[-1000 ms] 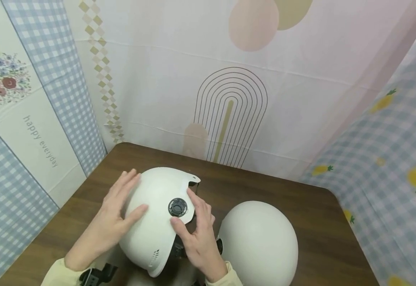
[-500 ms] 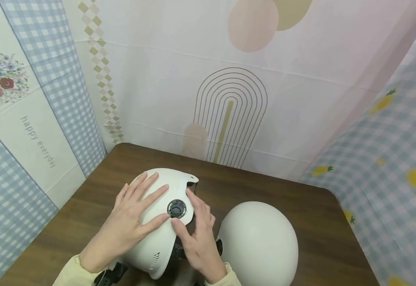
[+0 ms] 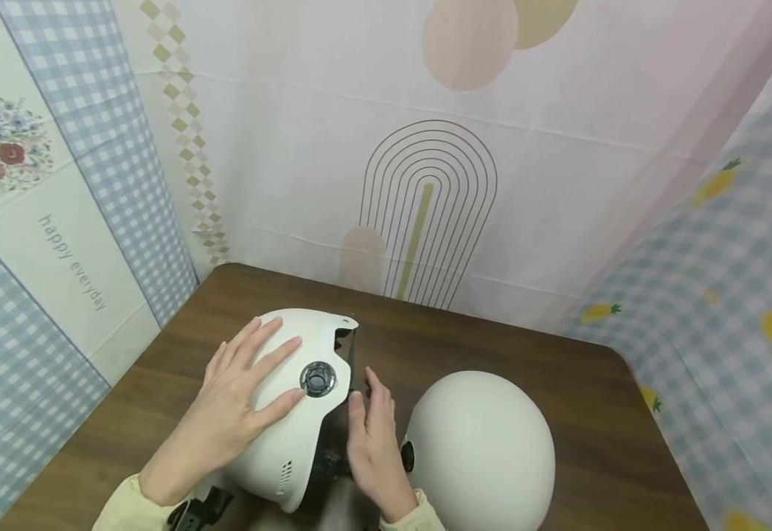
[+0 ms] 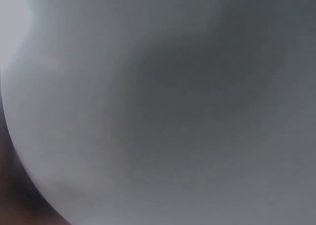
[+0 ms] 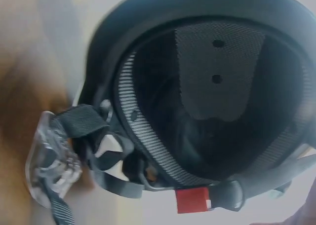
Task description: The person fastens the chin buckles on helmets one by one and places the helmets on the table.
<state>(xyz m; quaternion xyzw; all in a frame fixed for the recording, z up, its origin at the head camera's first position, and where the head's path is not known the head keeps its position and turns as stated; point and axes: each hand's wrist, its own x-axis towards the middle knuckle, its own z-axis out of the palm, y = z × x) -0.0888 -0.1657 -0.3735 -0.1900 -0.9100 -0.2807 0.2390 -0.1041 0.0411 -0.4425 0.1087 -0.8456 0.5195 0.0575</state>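
Note:
A white helmet (image 3: 299,442) lies tilted on the table, its opening turned to the right and a round black vent disc (image 3: 318,379) on its side. My left hand (image 3: 226,413) rests on the shell with fingers spread, the thumb at the disc. In the left wrist view the pale shell (image 4: 197,126) fills nearly everything, blurred. My right hand (image 3: 375,450) stands upright beside the opening, fingers extended, gripping nothing visible. The right wrist view looks into the black lining (image 5: 217,62), with a chin strap (image 5: 271,178) and its red buckle (image 5: 192,200) below.
A second white helmet (image 3: 481,450) stands close to the right of my right hand. Both are on a dark brown wooden table (image 3: 558,383) with patterned cloth (image 3: 525,184) hung behind. A clear plastic packet (image 5: 52,161) shows beside the lining in the right wrist view.
My left hand has slid from the shell's left side onto its top. My right hand has let go of the helmet's front edge. The helmet has shifted slightly left.

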